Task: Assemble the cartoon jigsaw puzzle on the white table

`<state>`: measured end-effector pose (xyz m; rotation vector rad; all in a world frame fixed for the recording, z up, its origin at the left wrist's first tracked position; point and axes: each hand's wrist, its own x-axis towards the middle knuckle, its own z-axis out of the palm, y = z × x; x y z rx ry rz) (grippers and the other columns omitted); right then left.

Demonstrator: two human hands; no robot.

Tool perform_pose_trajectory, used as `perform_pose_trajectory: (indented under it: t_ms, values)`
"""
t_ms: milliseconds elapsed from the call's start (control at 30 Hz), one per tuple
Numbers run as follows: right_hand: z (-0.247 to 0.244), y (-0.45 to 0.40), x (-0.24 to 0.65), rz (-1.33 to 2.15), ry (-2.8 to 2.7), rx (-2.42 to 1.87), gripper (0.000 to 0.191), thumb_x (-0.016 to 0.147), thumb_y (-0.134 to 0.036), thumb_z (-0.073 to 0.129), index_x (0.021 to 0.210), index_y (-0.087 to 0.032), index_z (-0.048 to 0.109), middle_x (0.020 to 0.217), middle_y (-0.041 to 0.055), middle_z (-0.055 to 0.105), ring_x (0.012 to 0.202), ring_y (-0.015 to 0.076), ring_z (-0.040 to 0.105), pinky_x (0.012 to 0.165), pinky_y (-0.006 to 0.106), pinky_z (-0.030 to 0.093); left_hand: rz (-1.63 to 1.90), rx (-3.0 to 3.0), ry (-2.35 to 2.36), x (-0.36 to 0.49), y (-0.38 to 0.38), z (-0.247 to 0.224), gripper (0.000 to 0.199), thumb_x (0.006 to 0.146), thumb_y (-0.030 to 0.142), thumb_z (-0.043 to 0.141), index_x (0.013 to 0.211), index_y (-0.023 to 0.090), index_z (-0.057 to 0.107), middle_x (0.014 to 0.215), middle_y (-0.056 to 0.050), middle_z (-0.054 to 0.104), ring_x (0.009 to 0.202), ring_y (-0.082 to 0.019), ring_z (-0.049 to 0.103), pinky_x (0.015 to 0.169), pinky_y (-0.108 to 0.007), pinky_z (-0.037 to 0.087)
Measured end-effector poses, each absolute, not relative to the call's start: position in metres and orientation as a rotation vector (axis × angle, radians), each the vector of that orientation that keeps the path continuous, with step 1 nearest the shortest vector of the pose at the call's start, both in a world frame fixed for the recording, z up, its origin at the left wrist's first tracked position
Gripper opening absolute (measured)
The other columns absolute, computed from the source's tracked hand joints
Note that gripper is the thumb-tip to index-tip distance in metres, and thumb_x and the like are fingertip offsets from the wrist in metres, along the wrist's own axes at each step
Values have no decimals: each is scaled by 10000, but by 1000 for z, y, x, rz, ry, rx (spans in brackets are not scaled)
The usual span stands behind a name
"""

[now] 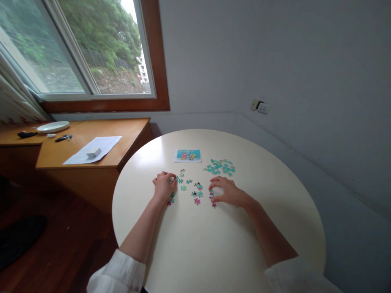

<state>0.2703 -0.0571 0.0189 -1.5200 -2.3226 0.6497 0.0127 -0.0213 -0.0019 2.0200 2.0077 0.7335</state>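
My left hand [164, 186] rests at the left of the loose jigsaw pieces, its fingers closed on a small puzzle piece [171, 179]. Below its palm lie a few teal and pink pieces [172, 198], partly covered by the hand. My right hand [228, 192] is curved with thumb and fingers apart, its tips at a short column of pink and teal pieces [211, 195] on the table. Between both hands several pieces lie spread out, among them a pink piece [197, 201] and a pale green piece [183, 188].
Behind the hands lie a cartoon picture card [188, 156] and a heap of teal pieces [220, 167] on the round white table [207, 252]. A wooden desk [134, 136] at the left bears paper [104, 143], a small white box [93, 153] and a white plate [53, 127].
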Motion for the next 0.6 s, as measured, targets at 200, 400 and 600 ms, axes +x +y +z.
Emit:
perform_pose_trajectory:
  t_ms: [200, 400, 600]
  values:
    - [18, -58, 270, 644, -2317, -1518, 297, 625, -367, 687, 893, -256, 623, 1184, 56, 494, 1144, 248, 421, 970, 439, 228, 747, 2019, 2011, 13, -21, -3, 179, 758, 277, 529, 885, 237, 649, 975, -62, 582, 987, -241, 477, 832, -390, 293]
    - [17, -57, 271, 651, -2315, -1515, 310, 616, -370, 692, 898, -261, 622, 1188, 50, 491, 1143, 246, 421, 972, 435, 226, 720, 2037, 2022, 14, -20, -4, 178, 776, 269, 509, 890, 230, 639, 994, -75, 584, 989, -245, 471, 830, -399, 290]
    - [16, -56, 271, 633, -2321, -1509, 310, 612, -370, 692, 895, -264, 624, 1185, 50, 496, 1134, 249, 431, 966, 435, 234, 752, 2052, 2017, 13, -19, -4, 243, 830, 267, 407, 846, 207, 643, 943, -80, 608, 940, -229, 496, 815, -387, 289]
